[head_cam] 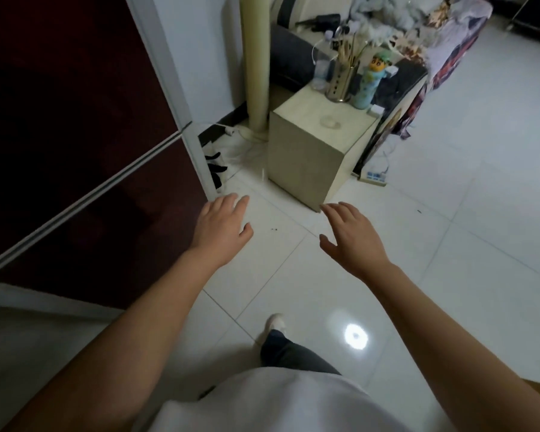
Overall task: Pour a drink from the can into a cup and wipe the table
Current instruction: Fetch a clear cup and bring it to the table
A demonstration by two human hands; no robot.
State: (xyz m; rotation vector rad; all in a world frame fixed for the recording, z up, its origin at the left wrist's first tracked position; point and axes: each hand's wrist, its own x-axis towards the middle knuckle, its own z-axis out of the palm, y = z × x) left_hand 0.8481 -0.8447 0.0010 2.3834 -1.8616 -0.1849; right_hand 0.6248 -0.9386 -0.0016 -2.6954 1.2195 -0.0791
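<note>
Both hands, left hand [223, 227] and right hand [351, 236], empty above glossy tiled floor [449, 244]

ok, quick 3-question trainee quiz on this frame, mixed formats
1. True or false: the left hand holds a can.
2. Multiple choice: the cartoon bottle stands on A) the floor, B) the cream side table, C) the sofa.
3. Fill in: both hands hover over the ___ with fingers spread.

Key
1. False. The left hand and the right hand are both open and hold nothing; no can can be made out in this view.
2. B. It stands at the table's far end, beside the metal holder.
3. Floor, short of the table.
</note>
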